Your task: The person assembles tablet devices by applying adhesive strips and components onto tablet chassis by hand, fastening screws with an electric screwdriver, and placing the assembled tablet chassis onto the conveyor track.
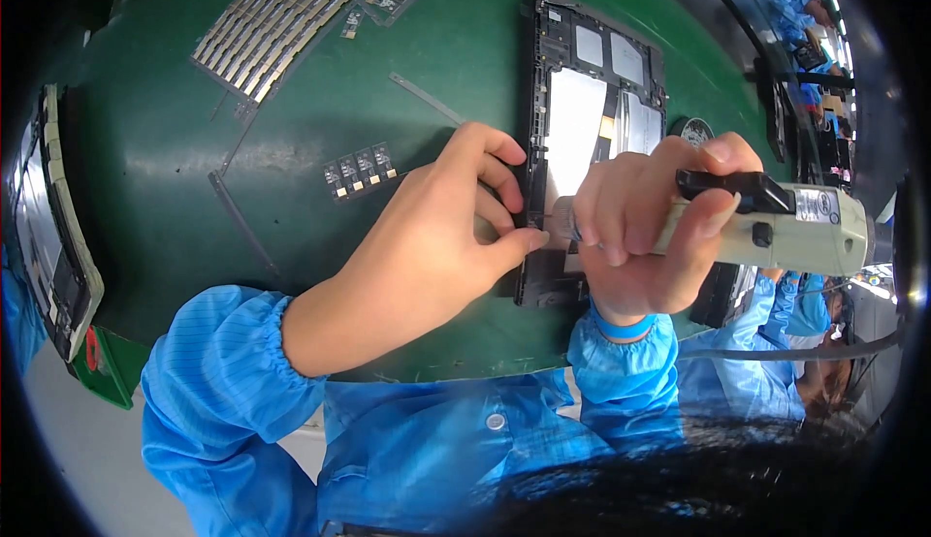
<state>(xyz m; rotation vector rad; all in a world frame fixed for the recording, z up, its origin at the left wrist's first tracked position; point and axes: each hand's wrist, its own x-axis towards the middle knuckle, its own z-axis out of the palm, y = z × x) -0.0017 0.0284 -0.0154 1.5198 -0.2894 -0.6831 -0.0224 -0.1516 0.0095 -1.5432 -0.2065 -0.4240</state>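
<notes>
Our green bench (145,236) fills most of the frame. Right of centre lies the chassis (579,115), black and oblong, with a big white panel and silvery plates towards its upper end. Over its lower part we grip the driver (810,236), pale with a black lever, in our right hand (645,217). Our left hand (427,222) curls at the chassis's left edge; whether it pinches anything, we cannot tell. A ribbed sheet (272,28) sits upper left, a four-part board (360,171) near centre. The driver's small label (817,205) bears dark print.
</notes>
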